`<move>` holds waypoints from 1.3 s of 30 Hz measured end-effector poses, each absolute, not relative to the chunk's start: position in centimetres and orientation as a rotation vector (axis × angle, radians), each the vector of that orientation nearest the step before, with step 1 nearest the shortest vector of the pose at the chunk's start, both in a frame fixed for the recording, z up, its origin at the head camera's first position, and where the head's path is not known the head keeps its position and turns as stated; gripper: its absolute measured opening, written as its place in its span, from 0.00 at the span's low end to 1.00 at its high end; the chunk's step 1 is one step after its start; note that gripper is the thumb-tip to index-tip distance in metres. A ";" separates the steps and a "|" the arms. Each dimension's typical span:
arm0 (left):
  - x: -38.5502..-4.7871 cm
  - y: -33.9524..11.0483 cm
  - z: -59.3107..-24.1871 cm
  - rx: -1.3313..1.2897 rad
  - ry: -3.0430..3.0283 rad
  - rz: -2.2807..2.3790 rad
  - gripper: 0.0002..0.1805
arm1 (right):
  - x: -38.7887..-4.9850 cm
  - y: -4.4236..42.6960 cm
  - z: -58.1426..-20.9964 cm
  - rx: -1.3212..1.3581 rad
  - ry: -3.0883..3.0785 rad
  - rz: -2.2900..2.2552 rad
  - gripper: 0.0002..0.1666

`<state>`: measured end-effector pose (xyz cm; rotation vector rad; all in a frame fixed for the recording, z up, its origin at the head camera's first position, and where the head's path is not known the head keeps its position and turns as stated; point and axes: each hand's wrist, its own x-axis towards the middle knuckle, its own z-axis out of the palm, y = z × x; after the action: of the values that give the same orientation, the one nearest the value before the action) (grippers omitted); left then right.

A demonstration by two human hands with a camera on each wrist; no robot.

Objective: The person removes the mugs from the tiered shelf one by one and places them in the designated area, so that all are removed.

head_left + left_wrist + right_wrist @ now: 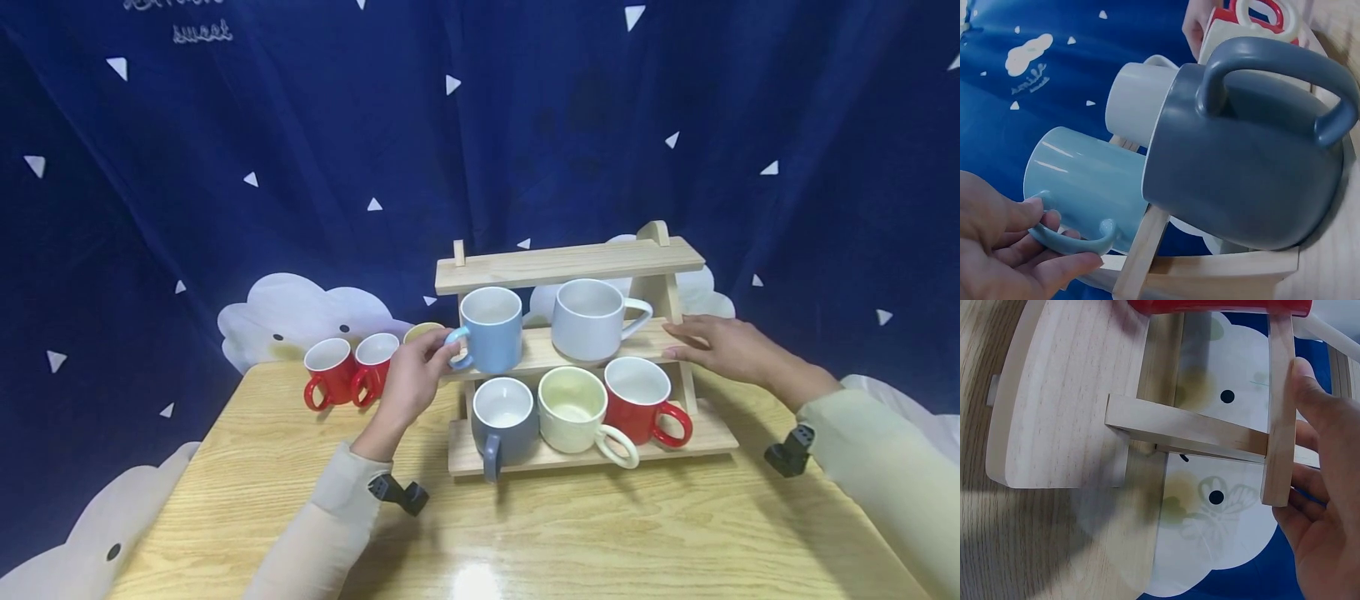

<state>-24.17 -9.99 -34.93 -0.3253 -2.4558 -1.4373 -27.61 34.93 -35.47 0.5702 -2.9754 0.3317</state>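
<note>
My left hand [408, 379] pinches the handle of a light blue mug [501, 337], which is upright at the left of the wooden rack's middle shelf [536, 352]. In the left wrist view, thumb and fingers meet around that handle [1075, 242]. My right hand [723, 348] grips the right end of the same shelf, thumb and fingers on either side of the board [1281, 425]. Beside the light blue mug stands a white mug [587, 325]. The bottom shelf holds a dark grey-blue mug [510, 437], a cream mug [570, 425] and a red mug [630, 417].
Left of the rack, two red mugs [337, 379] [371, 367] stand on the wooden table [300, 467]. Behind my left hand a yellow mug [422, 331] is partly hidden. The rack's top board [570, 262] rises above the mugs. A dark blue curtain [337, 167] hangs behind.
</note>
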 end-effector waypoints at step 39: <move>-21.5 -21.1 -32.8 0.128 -2.267 -1.627 0.20 | -27.5 35.1 -35.4 0.587 -2.965 0.340 0.37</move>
<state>-21.49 -21.13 -32.76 0.1284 -2.2668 -1.6270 -27.50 35.11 -35.39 0.5870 -2.9651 0.3400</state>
